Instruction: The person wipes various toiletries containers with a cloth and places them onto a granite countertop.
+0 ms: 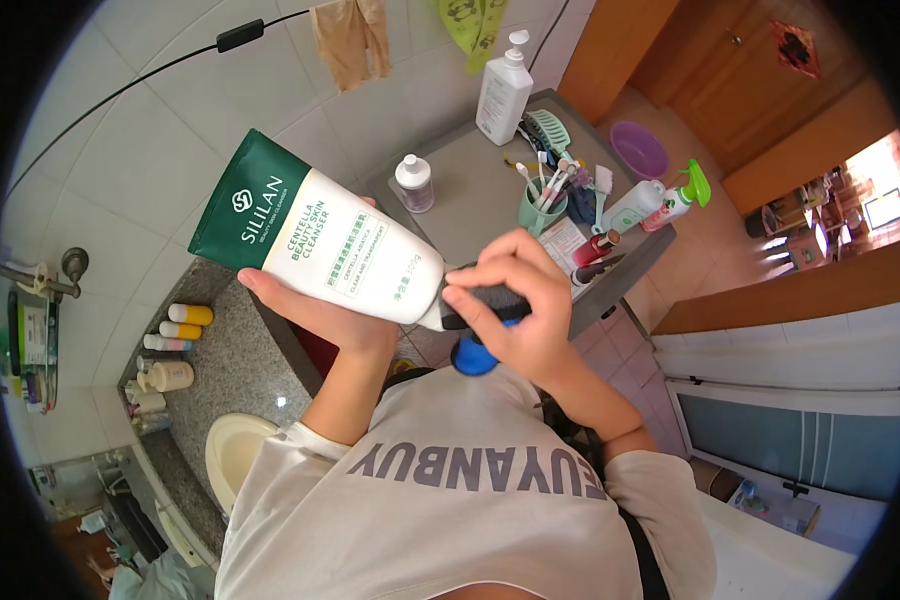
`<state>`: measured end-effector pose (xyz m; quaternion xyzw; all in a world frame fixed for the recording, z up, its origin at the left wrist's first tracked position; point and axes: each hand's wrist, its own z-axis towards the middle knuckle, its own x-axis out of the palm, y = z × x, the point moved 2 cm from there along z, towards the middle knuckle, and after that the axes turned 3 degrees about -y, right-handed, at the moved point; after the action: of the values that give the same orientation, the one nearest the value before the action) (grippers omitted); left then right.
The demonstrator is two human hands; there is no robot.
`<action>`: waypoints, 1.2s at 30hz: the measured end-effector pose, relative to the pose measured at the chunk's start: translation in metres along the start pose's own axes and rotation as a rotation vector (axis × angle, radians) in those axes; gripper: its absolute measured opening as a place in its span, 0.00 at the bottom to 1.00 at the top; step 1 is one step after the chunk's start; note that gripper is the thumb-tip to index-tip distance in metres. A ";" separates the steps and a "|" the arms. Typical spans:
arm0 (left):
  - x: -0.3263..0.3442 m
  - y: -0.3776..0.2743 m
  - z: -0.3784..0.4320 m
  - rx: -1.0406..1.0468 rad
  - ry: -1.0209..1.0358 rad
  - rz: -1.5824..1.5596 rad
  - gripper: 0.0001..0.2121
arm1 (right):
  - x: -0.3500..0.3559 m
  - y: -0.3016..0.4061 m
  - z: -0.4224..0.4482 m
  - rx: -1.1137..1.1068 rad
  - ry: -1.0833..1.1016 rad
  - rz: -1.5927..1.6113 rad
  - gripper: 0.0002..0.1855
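A white and green facial cleanser tube [345,255] lies tilted across my left hand [330,315]. The thumb shows at its lower edge and a fingertip at its upper edge; the palm is behind it. The tube's wide green crimped end points up and left. My right hand [529,300] pinches a dark grey, soft-looking piece [487,296], perhaps a cloth or sponge, at the tube's narrow end. That piece hides part of the cap end. Just below the right hand shows a blue round object [474,355], which I cannot identify.
A grey counter [465,187] ahead bears a pump bottle [504,90], a small white-capped bottle [415,184], a green cup of brushes [541,206] and a spray bottle [675,199]. At left, several bottles line a granite counter [232,345] beside a washbasin [232,450].
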<state>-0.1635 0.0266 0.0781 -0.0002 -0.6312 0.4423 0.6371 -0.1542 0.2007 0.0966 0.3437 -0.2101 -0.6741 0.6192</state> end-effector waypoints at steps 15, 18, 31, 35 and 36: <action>0.001 0.003 -0.002 -0.059 0.137 -0.116 0.38 | 0.020 -0.024 -0.029 0.853 0.319 0.758 0.08; 0.001 0.018 0.000 0.222 -0.078 0.124 0.35 | 0.020 -0.023 -0.023 0.691 0.563 0.943 0.06; -0.127 -0.019 0.041 -0.055 -0.212 0.288 0.17 | -0.002 -0.025 -0.012 0.333 0.148 0.261 0.02; -0.251 -0.050 0.040 0.260 -0.517 0.841 0.15 | 0.010 -0.047 -0.027 0.386 0.114 0.229 0.03; -0.277 -0.066 0.037 0.308 -0.593 0.895 0.16 | 0.017 -0.048 -0.026 0.390 0.138 0.215 0.03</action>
<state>-0.1043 -0.1902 -0.1002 -0.0506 -0.6498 0.7380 0.1748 -0.1682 0.1950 0.0415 0.4777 -0.3290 -0.5258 0.6222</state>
